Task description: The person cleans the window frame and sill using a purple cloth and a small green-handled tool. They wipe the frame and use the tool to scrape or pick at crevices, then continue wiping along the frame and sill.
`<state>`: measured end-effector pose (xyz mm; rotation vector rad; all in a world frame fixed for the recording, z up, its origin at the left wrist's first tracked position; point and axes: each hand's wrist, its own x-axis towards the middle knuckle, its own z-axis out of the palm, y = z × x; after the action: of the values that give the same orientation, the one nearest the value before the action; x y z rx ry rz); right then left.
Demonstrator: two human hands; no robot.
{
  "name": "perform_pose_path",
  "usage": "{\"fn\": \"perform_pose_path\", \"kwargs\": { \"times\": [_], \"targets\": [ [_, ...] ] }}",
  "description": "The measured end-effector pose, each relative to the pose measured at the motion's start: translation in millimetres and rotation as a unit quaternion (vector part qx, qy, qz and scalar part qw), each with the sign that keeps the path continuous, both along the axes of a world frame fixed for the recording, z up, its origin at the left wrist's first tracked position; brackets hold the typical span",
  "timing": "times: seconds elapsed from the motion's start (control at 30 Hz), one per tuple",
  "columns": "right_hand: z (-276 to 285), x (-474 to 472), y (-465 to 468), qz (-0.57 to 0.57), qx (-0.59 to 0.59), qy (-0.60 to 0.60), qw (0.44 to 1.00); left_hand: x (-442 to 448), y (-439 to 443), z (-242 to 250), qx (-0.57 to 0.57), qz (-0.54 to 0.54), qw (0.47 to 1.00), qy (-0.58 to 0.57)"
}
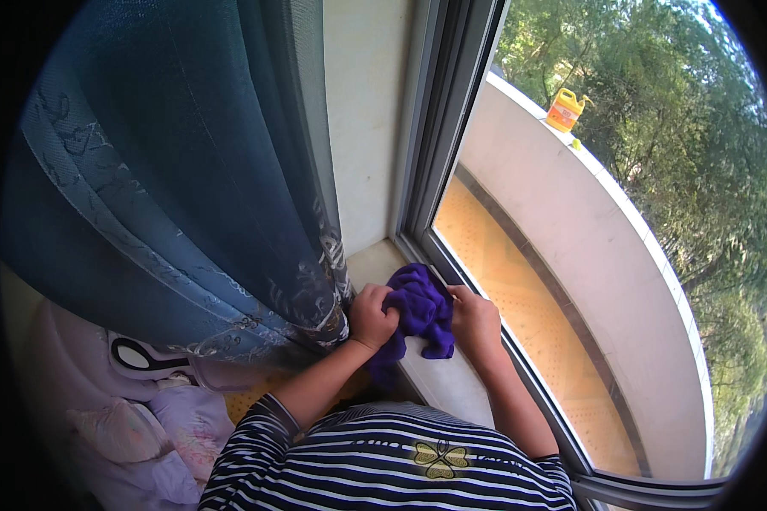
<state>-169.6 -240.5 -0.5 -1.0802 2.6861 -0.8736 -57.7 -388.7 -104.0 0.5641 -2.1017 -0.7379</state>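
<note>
A crumpled purple cloth (418, 303) hangs bunched between my two hands, above the pale window sill (444, 383). My left hand (372, 319) grips its left side, close to the hem of the blue curtain (230, 191). On the other side, my right hand (476, 316) has its fingers closed at the cloth's right edge, beside the grey window frame (425, 239). Part of the cloth droops below my left wrist, over the sill's inner edge. My right fingertips are partly hidden.
Beyond the glass stands a curved balcony wall (569, 211) with a yellow jug (565, 110) on its top. An orange-tan balcony floor (518, 274) lies below. Plastic bags (124, 431) and pale fabric (192, 415) are heaped at lower left, under the embroidered curtain.
</note>
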Motion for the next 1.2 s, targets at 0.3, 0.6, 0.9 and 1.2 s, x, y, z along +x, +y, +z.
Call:
{"fn": "perform_pose_path", "kwargs": {
  "times": [0.3,0.6,0.9,1.2],
  "targets": [
    [-34,3,0,0.011,0.090,0.053,0.994,5,-2,-2,0.046,-0.033,0.997,0.060],
    [-60,1,-81,-0.013,0.106,0.134,0.985,6,-1,5,0.043,-0.036,0.998,0.009],
    [-66,-17,-112,0.047,0.107,0.161,0.980,7,-4,1,0.025,-0.031,0.999,-0.030],
    [-50,18,-30,-0.002,0.175,0.122,0.977,20,-3,-1,0.027,-0.110,0.994,-0.010]
  ]
}}
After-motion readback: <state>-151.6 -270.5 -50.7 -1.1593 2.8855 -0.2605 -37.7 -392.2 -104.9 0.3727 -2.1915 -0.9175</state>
